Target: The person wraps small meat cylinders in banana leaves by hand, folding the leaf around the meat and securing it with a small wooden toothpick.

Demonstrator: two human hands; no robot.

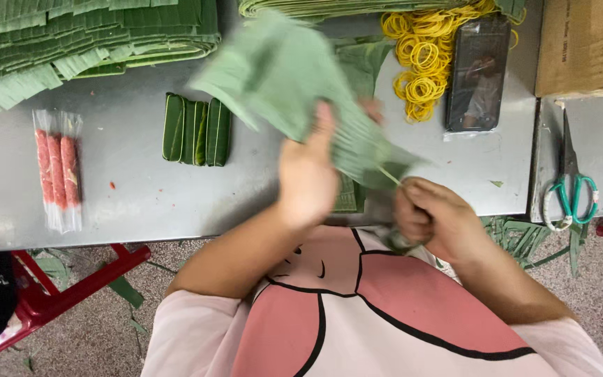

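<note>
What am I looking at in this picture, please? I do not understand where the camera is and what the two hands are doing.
The camera sits on a person's head and looks down, so you see their own arms and pink shirt from above. There is one view only. The left hand grips a blurred bundle of pale green folded leaf strips. The right hand is closed around the thin lower end of that bundle. On the grey metal table lie three small dark green leaf-wrapped parcels, a clear plastic pack of pink sausage sticks, a pile of yellow rubber bands, a black phone and stacks of cut green leaves. Green-handled scissors lie at the right.
</note>
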